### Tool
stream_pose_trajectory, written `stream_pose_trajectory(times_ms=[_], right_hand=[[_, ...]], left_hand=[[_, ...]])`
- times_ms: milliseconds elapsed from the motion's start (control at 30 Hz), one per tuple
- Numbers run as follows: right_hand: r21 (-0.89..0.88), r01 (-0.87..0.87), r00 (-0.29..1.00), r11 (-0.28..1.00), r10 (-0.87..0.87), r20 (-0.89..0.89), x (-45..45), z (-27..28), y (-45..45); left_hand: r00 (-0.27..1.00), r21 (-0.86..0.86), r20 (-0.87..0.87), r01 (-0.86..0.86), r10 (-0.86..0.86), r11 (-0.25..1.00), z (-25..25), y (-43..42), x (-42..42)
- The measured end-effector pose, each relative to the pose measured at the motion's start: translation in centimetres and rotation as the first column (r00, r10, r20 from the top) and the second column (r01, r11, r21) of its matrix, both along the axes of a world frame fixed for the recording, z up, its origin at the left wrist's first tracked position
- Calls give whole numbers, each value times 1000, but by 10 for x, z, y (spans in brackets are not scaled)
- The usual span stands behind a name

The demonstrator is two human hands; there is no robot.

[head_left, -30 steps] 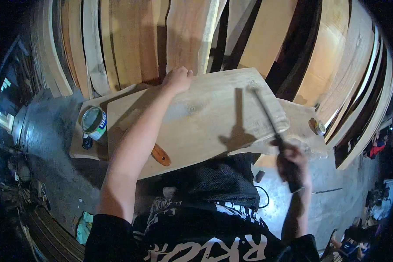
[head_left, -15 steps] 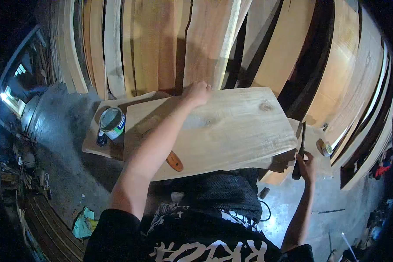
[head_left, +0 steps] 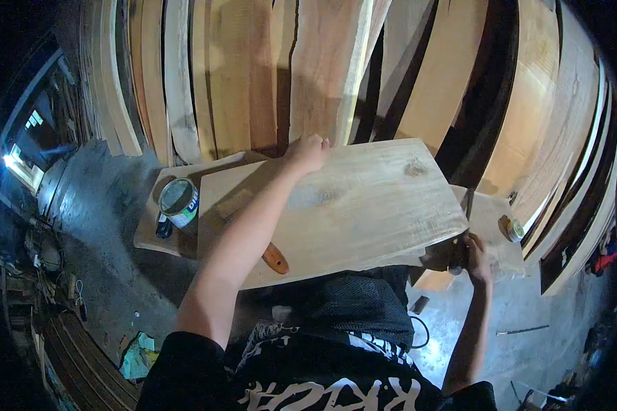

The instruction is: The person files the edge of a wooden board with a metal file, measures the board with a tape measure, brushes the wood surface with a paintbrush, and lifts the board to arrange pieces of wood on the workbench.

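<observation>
A wide pale wooden board (head_left: 370, 205) lies across a lower wooden surface (head_left: 151, 226) in front of me. My left hand (head_left: 308, 152) is closed at the board's far edge, its fingertips partly hidden. On the right, my right hand (head_left: 478, 259) is wrapped around the dark handle of a long thin tool (head_left: 469, 202), beside the board's right end. The tool looks blurred, and its exact kind is unclear. A paintbrush with an orange-brown handle (head_left: 275, 259) rests on the board, partly covered by my left forearm.
An open can (head_left: 179, 198) stands left of the board, with a black object (head_left: 164, 226) beside it. A small jar (head_left: 514, 231) sits at the right. Tall planks (head_left: 322, 75) lean behind. A crumpled green wrapper (head_left: 138, 356) and a thin rod (head_left: 522, 330) lie on the floor.
My right hand and the tool have shifted slightly down, and the handle has turned in toward the board's end. My left hand stays at the far edge. The view has tilted slightly.
</observation>
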State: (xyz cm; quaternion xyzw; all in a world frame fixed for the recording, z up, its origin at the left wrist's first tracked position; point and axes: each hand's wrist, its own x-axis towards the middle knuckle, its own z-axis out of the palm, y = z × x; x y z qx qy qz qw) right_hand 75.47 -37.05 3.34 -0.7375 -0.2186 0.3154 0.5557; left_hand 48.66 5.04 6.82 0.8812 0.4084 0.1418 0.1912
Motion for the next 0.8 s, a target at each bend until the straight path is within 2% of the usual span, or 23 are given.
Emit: stream_pose_trajectory(times_ms=[33, 133, 167, 267, 367, 467, 567, 667, 767, 800], right_hand=[[55, -51, 992, 997, 44, 120, 4, -18, 1], [-124, 13, 866, 992, 51, 497, -9, -13, 7], [-210, 75, 829, 975, 57, 556, -21, -1, 6], [-275, 237, 691, 932, 38, 722, -24, -14, 6], [-426, 301, 685, 853, 118, 719, -34, 5, 6], [-350, 330, 565, 877, 114, 817, -24, -6, -5], [-454, 251, 753, 855, 123, 647, -39, 31, 1], [-390, 269, 653, 881, 131, 746, -21, -2, -9], [-475, 290, 755, 831, 106, 647, -38, 34, -6], [-451, 339, 739, 826, 63, 670, -29, 30, -8]], left_hand=[[1000, 7, 8, 3, -3, 1000, -3, 2, 1], [1000, 26, 5, 17, -17, 1000, -6, 3, 1], [1000, 29, -1, 15, -15, 999, -5, 3, 0], [1000, 22, -14, 21, -21, 1000, -1, 1, 0], [999, -3, -18, 28, -28, 1000, -1, 2, 0], [1000, 1, -9, 28, -28, 1000, -3, 4, 1], [999, 14, 7, 39, -39, 999, -3, 3, 0], [999, 8, 18, 40, -40, 999, -8, 7, 1], [1000, 5, -1, 31, -31, 1000, -2, 2, 0], [999, 5, -8, 37, -37, 999, -1, 2, 0]])
